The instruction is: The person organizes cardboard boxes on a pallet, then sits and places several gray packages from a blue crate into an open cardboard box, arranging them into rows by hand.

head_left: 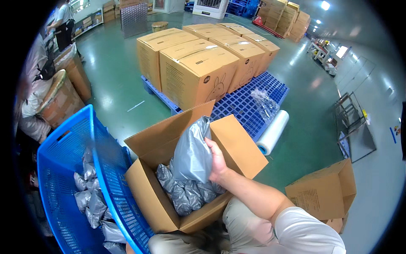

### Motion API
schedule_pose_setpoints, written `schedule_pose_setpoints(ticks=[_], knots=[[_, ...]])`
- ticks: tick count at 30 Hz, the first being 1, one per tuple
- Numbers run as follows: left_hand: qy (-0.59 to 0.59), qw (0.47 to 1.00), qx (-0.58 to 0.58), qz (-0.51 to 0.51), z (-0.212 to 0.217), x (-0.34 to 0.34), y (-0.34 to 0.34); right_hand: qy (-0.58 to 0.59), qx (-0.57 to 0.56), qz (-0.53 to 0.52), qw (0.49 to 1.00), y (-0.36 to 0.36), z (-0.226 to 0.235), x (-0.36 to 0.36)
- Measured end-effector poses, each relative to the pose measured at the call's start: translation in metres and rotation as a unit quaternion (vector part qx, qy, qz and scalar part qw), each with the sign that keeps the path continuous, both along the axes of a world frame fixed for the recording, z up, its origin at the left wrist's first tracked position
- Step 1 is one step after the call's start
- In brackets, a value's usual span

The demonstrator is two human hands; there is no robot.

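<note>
Right fingers (214,149) gripping a plump, shiny silver-grey bag (191,154), creased near its top, left fingers hidden

A white, short-sleeved fabric top (323,241) is covering the right upper arm, its wide, plain sleeve (298,226) ending near the elbow and leaving the forearm (253,190) and right hand (217,163) bare. Pale beige cloth trousers (239,220) are covering both legs, showing soft creases.

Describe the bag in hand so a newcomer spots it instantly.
Right of the blue basket stands an open cardboard box. Over it, the right hand holds a silvery-grey bag. Unlike similar bags lying inside, this one is held up.
</note>
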State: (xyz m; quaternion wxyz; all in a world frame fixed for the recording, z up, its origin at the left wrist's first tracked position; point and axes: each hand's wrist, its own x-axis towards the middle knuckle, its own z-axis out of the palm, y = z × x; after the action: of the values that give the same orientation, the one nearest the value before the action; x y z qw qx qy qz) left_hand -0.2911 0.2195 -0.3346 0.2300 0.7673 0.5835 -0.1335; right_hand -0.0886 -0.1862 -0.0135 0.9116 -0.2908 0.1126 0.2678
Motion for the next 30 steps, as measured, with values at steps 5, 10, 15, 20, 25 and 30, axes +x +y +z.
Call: schedule_pose_setpoints(ticks=[5, 10, 15, 20, 25, 30], knots=[[-0.125, 0.984, 0.122, 0.022, 0.073, -0.034, 0.074, 0.037, 0.009, 0.011, 0.999, 0.028, 0.008, 0.003], [-0.479, 0.867, 0.116, -0.071, 0.273, -0.044, 0.083, -0.015, 0.029, 0.052, 0.998, -0.01, 0.002, 0.011], [-0.602, 0.794, 0.054, -0.062, 0.431, -0.076, 0.037, 0.075, -0.033, 0.091, 0.992, -0.034, -0.048, -0.013], [-0.401, 0.866, -0.153, -0.257, 0.471, 0.001, -0.119, 0.219, -0.135, 0.201, 0.945, -0.061, -0.104, -0.036], [0.018, 0.906, -0.016, -0.422, 0.373, 0.102, -0.219, 0.145, -0.246, 0.257, 0.923, -0.049, -0.14, -0.041], [-0.03, 0.924, 0.068, -0.376, 0.262, 0.152, -0.233, -0.132, -0.577, 0.185, 0.784, -0.002, -0.146, 0.012]])
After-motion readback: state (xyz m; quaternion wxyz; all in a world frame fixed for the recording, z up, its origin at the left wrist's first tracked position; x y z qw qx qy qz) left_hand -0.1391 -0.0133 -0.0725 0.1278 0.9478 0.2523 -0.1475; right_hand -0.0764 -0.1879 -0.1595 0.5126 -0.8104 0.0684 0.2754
